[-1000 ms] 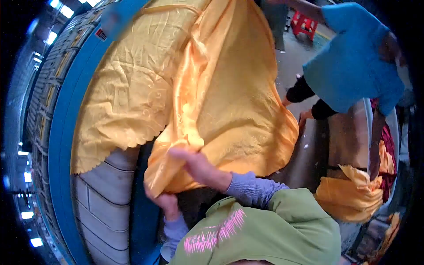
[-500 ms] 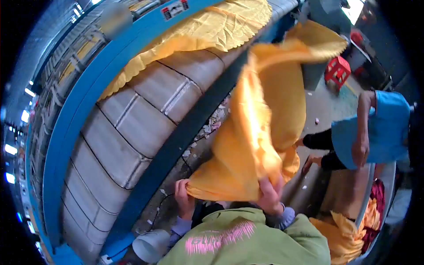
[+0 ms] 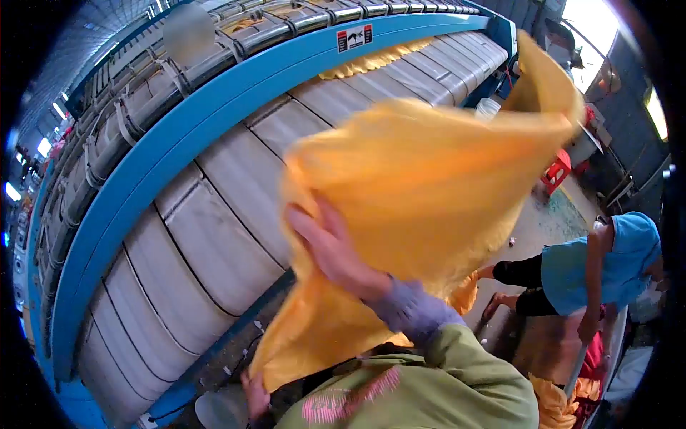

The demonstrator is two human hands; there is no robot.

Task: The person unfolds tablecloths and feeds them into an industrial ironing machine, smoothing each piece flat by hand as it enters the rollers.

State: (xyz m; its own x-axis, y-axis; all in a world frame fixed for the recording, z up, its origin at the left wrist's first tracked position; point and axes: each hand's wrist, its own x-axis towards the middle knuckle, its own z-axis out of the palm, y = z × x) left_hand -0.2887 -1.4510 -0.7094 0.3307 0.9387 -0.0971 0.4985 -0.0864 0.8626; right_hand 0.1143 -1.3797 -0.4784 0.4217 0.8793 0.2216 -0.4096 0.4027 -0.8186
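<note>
A large yellow-orange cloth (image 3: 414, 186) spreads in the air before me, blurred by motion. My right hand (image 3: 329, 239) is raised across the front of it near its left side, closed on its edge. Low at the bottom left, my left hand (image 3: 256, 393) pinches the cloth's lower corner. The cloth's far end rises at the upper right. Beside it on the left runs the grey padded belt (image 3: 221, 222) of a machine with a blue frame (image 3: 143, 154).
A co-worker in blue (image 3: 600, 264) stands at the right beside a bin (image 3: 620, 336) with orange and red cloths. A red stool (image 3: 556, 171) stands behind. Another yellow cloth (image 3: 375, 60) lies under the blue frame. A white container (image 3: 218, 411) is at the bottom left.
My right hand has moved up and left, carrying the cloth's edge toward the belt. My left hand has moved down and left. The yellow cloth on the belt has gone farther in under the frame.
</note>
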